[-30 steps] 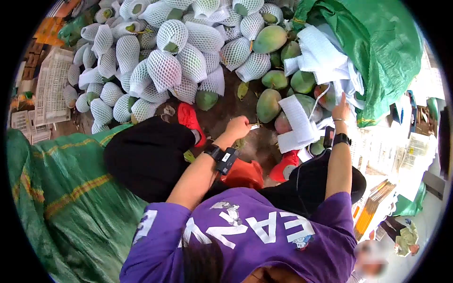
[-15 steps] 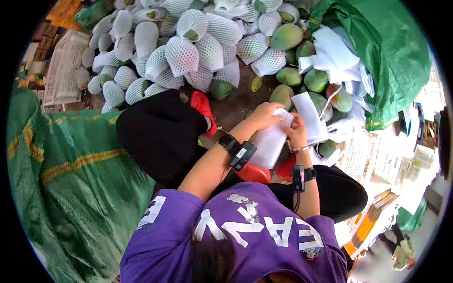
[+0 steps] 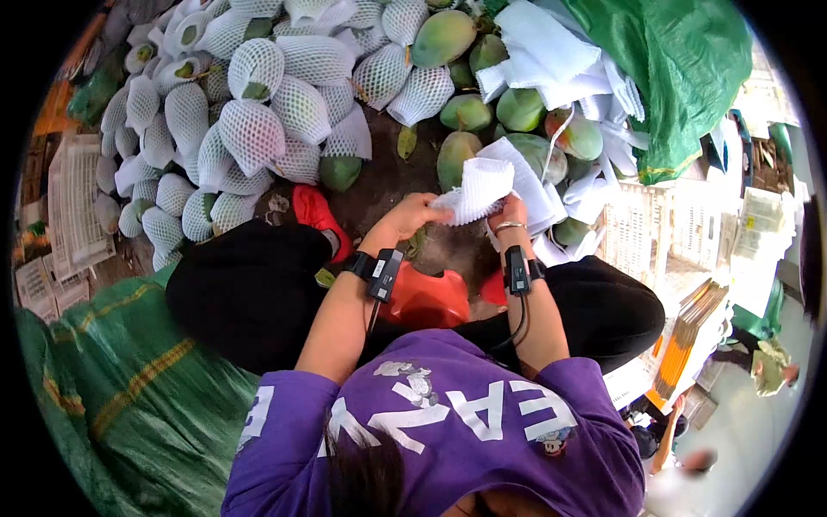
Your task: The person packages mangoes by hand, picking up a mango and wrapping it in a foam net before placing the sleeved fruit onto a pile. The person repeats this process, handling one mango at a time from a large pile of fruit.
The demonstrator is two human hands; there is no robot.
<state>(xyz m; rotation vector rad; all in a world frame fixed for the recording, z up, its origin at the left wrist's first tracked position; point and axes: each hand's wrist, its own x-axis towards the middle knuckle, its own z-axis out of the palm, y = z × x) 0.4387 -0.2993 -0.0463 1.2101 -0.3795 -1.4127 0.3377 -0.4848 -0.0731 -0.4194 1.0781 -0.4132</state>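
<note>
A white foam net sleeve (image 3: 479,185), meshed and bunched into a rounded lump, sits just above the frame's centre; the left hand (image 3: 412,214) grips its lower left edge and the right hand (image 3: 514,211) pinches its right side; whether fruit is inside cannot be told. Bare green mangoes (image 3: 466,112) lie just above it; netted mangoes (image 3: 258,116) are heaped at upper left. A white plastic crate (image 3: 639,246) stands at right, its contents unclear; loose sleeves (image 3: 551,52) lie against a green sack (image 3: 689,77) at upper right.
</note>
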